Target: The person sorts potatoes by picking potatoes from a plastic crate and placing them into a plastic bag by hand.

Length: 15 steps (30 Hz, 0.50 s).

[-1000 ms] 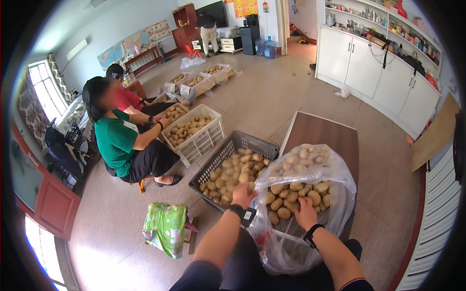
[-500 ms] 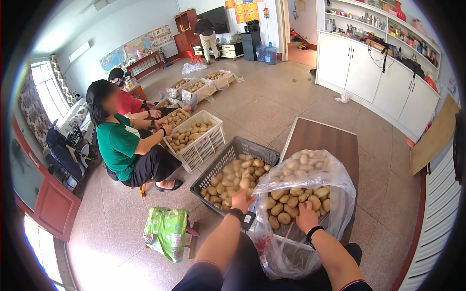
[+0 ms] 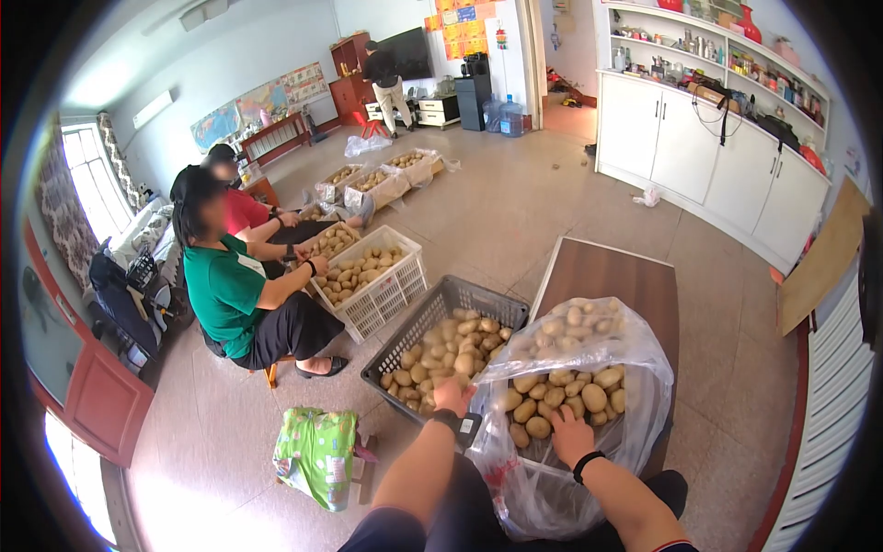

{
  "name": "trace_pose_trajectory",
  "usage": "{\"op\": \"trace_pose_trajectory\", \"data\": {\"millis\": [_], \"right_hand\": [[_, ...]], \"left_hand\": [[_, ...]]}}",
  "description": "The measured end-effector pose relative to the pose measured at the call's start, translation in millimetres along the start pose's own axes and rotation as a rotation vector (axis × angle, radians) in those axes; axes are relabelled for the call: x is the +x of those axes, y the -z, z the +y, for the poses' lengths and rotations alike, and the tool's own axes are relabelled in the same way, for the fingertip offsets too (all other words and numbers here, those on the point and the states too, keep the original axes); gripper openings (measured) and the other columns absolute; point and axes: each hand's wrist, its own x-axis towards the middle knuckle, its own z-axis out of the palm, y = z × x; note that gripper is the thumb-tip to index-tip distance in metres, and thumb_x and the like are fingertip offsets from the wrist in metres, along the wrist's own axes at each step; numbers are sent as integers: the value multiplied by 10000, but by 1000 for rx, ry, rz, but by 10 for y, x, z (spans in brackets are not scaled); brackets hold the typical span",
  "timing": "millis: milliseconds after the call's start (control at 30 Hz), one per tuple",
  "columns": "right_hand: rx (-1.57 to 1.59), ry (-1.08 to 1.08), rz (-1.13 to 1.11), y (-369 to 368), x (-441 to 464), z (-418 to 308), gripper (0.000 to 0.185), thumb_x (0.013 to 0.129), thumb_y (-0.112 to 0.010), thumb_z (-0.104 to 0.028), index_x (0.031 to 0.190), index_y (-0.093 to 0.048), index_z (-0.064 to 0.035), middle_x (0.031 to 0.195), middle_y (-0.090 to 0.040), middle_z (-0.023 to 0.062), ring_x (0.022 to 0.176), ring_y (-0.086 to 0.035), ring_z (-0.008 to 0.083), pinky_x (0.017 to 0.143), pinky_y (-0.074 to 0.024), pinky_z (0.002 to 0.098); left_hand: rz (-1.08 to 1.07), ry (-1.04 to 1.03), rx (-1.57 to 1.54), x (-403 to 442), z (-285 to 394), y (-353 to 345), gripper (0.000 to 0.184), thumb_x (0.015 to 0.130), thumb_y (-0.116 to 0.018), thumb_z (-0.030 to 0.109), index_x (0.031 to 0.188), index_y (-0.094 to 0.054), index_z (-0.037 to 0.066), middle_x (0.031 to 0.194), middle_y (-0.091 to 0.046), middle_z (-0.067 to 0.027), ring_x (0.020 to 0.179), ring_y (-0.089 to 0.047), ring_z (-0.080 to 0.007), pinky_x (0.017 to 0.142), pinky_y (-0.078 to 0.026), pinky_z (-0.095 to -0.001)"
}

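Note:
My left hand (image 3: 452,396) is over the near right edge of a dark grey plastic crate (image 3: 379,354) full of potatoes (image 3: 450,347), beside the plastic bag's edge. Its fingers are blurred against the potatoes, so whether it grips one is unclear. My right hand (image 3: 572,436) reaches into a clear plastic bag (image 3: 650,359) lining a box in front of me. Its fingers are spread over the potatoes (image 3: 593,397) there and touch them. More potatoes show through the bag's far side.
A brown wooden table (image 3: 602,267) stands behind the bag. On the left, a person in green (image 3: 225,285) sits by a white crate (image 3: 384,299) of potatoes, another person beyond. A green bag (image 3: 315,455) covers a stool near my left. White cabinets (image 3: 681,138) line the right wall.
My left hand has drawn back toward me, to the crate's near edge. My right hand has shifted slightly left and down over the bagged potatoes. The view has tilted a little.

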Motion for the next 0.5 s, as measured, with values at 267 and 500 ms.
{"op": "trace_pose_trajectory", "data": {"millis": [267, 500], "right_hand": [[41, 12, 23, 69, 1, -36, 402, 804, -565, -142, 1202, -539, -188, 1260, -480, 94, 870, -621, 359, 687, -529, 461], [29, 7, 22, 87, 34, -59, 362, 783, -589, -146, 1142, -548, -171, 1166, -488, 125, 863, -621, 361, 635, -541, 448]], "left_hand": [[-21, -26, 1, 235, -112, 119, 294, 935, -449, 106, 1226, -464, 68, 1213, -516, -139, 1010, -566, -340, 724, -576, -455], [-54, -28, -20, 254, -100, 145, 282, 936, -462, 114, 1214, -479, 70, 1222, -508, -138, 998, -572, -353, 703, -585, -461]]}}
